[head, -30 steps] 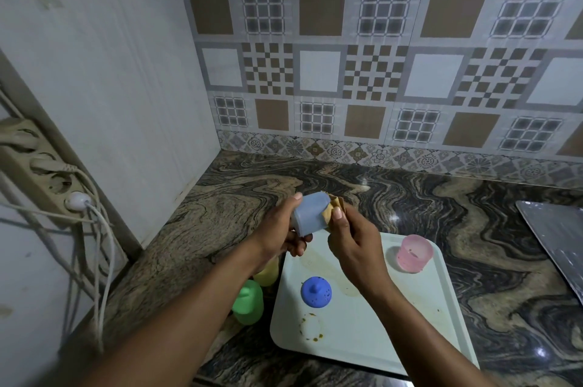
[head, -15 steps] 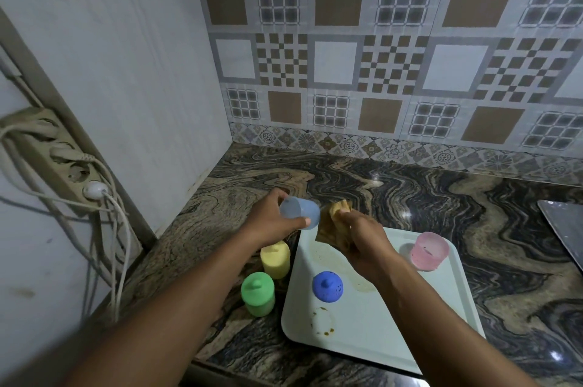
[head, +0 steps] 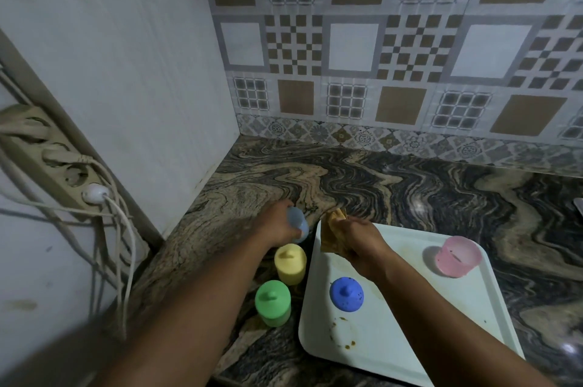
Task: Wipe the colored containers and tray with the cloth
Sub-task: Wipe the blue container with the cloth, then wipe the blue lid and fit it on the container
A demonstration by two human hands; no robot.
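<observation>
My left hand (head: 276,225) grips a pale blue container (head: 298,224) low over the counter, just left of the tray's far corner and behind the yellow container (head: 290,263). My right hand (head: 359,244) holds a crumpled brownish cloth (head: 331,230) over the far left corner of the white tray (head: 441,317). On the tray lie a dark blue lid (head: 346,293) and a pink container (head: 457,255), and brown stains mark its near left part. A green container (head: 273,303) with its lid on stands on the counter in front of the yellow one.
The marbled counter (head: 378,184) meets a tiled wall behind and a white panel (head: 126,71) on the left. A power strip (head: 56,162) with cables hangs at the far left. A shiny object's edge (head: 580,203) shows at the right border.
My left hand has carried the pale blue container away from the cloth, down and left toward the counter behind the yellow one. The right hand with the cloth stayed over the tray's corner.
</observation>
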